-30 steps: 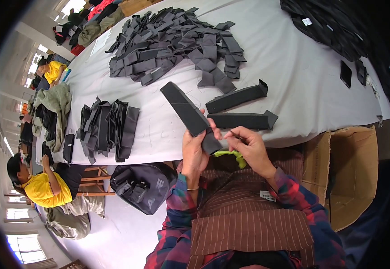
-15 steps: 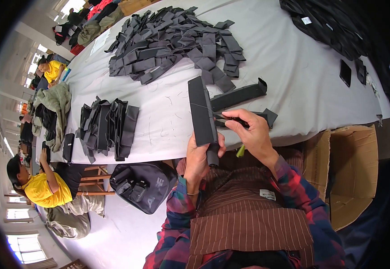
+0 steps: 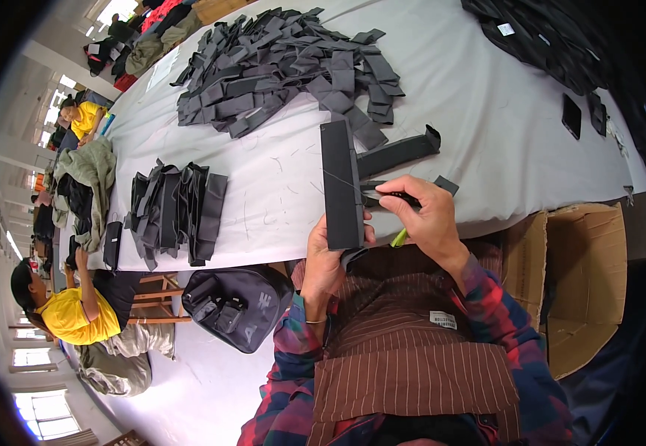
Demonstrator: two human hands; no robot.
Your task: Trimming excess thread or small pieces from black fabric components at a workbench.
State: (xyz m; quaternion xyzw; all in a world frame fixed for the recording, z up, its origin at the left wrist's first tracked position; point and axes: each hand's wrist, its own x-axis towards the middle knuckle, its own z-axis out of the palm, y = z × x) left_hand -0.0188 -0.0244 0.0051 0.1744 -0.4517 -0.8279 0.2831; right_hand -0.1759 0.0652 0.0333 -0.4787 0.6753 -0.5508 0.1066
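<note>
My left hand [image 3: 323, 262] grips the lower end of a long, folded black fabric strip [image 3: 341, 189], held upright over the table edge. A loose thread lies slantwise across its face. In my right hand [image 3: 432, 219], thumb and fingers are closed on small thread snips [image 3: 400, 238] with a yellow-green end; their dark blades point at the strip's right edge and are partly hidden. Just beyond, another black strip [image 3: 401, 153] lies on the table, its tip curled up. A further dark piece [image 3: 446, 185] shows behind my right hand.
A wide heap of black fabric pieces [image 3: 278, 74] covers the far table; a stacked bundle [image 3: 178, 212] lies left. At right are black garments [image 3: 538, 44], a phone [image 3: 571, 117] and an open cardboard box [image 3: 583, 290]. A black bag [image 3: 241, 308] sits below; a co-worker [image 3: 81, 312] sits left.
The strip in my left hand has turned more upright and shifted slightly right. My right hand has moved a little right with the snips.
</note>
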